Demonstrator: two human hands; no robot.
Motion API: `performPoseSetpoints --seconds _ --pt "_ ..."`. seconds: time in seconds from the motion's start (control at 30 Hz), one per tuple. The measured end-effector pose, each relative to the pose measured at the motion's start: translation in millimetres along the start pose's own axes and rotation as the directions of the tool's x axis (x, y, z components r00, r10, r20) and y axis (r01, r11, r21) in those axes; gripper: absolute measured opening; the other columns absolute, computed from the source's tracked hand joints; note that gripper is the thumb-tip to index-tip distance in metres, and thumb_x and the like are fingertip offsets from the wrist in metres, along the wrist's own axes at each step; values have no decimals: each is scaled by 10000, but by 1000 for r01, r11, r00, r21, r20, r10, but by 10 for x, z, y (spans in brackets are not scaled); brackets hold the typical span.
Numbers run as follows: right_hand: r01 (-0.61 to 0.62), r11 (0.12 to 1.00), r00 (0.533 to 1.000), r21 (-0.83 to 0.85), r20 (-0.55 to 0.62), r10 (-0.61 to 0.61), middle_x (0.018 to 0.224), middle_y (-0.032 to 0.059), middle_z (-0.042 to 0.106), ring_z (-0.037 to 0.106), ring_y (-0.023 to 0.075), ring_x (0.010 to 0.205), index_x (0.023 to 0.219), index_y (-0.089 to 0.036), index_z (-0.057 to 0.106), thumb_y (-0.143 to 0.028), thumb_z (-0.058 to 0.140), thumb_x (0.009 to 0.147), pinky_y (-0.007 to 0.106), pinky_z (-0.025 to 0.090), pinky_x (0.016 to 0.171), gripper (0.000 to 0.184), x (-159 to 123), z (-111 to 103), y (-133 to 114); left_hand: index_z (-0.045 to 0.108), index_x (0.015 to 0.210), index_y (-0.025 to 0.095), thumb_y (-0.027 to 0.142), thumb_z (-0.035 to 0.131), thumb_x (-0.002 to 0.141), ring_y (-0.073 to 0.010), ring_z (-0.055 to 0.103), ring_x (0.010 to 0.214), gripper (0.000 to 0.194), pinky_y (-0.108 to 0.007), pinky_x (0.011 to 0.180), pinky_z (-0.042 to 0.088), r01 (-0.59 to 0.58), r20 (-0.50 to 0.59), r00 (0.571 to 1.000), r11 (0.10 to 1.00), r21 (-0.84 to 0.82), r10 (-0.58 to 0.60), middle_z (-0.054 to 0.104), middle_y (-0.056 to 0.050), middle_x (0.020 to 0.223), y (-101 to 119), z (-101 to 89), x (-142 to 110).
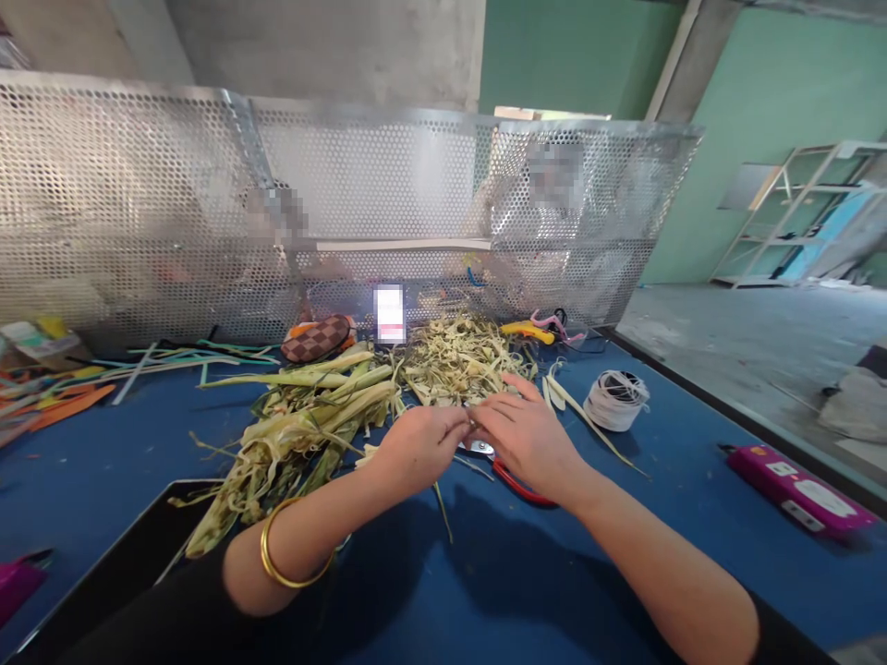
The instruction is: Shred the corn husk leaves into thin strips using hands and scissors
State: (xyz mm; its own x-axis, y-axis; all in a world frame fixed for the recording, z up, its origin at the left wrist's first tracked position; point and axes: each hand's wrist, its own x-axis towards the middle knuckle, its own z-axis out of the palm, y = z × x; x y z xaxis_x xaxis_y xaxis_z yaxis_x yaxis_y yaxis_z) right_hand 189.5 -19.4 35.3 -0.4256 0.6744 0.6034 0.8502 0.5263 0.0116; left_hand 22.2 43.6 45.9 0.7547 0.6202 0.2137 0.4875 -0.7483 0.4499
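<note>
My left hand (421, 450), its thumb and fingers pinched together, meets my right hand (530, 441) over the middle of the blue table. The fingertips of my right hand press close to that pinch, its index finger raised. Whatever they hold is hidden between the fingers. A thin green corn husk strip (443, 513) shows below my left hand; whether it is held I cannot tell. Red-handled scissors (519, 486) lie under my right hand, partly covered. Beyond the hands is a heap of shredded dry husk (461, 356). Longer corn husks (305, 429) are piled to the left.
A roll of white cord (616, 401) and a purple box (796, 489) stand right. A black tray (149, 545) is at left. Along the perforated metal screen (388, 175) lie a checkered pouch (317, 339), a lit phone (389, 314), a yellow tool (528, 332) and coloured strips (149, 362). People sit behind it.
</note>
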Motion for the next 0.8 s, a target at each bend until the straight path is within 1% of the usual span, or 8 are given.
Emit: performPoseSetpoints --seconds 0.1,0.3,0.4,0.47,0.53,0.57,0.67,0.8 --pt "-47 998 999 45 29 45 726 34 685 604 170 724 827 -189 643 -228 418 945 426 325 973 257 -16 5 24 542 666 187 260 354 886 -137 492 618 298 -233 578 319 -27 48 998 999 -33 28 559 -3 635 11 -30 1" --pt "-115 960 993 256 51 105 649 3 648 545 142 612 723 -196 613 -235 457 919 331 382 810 254 -21 11 58 549 700 191 232 354 872 -138 492 628 264 -237 593 323 -62 110 992 998 -26 65 559 0 649 6 -73 -11" --pt "-283 916 959 283 89 269 653 0 649 579 150 654 742 -208 623 -295 427 931 291 415 756 285 -29 -10 185 536 668 194 228 361 863 -133 463 603 264 -243 604 317 -42 72 996 998 -39 45 517 10 606 -7 -100 -3" --pt "-528 837 849 143 108 517 780 17 694 628 158 737 878 -219 635 -297 362 953 267 440 723 294 -58 -50 353 515 644 192 229 363 855 -127 435 588 263 -240 590 316 30 20 999 989 -141 -28 480 14 586 -13 -126 14" --pt "-741 637 637 -212 75 767 949 65 707 652 184 841 1072 -214 603 -271 382 941 274 451 740 263 -110 -74 556 504 641 191 244 358 855 -117 399 565 264 -234 560 312 117 -2 992 946 -304 -123 438 21 575 -13 -145 33" --pt "-773 565 576 -287 54 816 1000 134 695 652 235 890 1110 -159 592 -225 402 923 316 453 748 275 -142 -68 653 501 644 191 259 355 858 -112 373 545 268 -231 539 304 157 9 986 911 -381 -166 408 27 560 -9 -149 41" --pt "-795 471 478 -381 83 874 941 247 686 662 309 890 1007 -47 633 -92 466 837 359 466 731 243 -246 28 867 494 653 193 296 350 863 -102 290 485 275 -230 488 266 253 105 967 812 -526 -233 325 51 504 15 -136 48" --pt "-799 432 428 -418 109 897 995 269 675 659 313 939 950 -41 667 -23 515 767 360 469 776 238 -356 201 982 494 648 189 304 373 853 -96 265 465 265 -235 480 243 304 204 952 754 -583 -226 331 58 482 55 -110 35"
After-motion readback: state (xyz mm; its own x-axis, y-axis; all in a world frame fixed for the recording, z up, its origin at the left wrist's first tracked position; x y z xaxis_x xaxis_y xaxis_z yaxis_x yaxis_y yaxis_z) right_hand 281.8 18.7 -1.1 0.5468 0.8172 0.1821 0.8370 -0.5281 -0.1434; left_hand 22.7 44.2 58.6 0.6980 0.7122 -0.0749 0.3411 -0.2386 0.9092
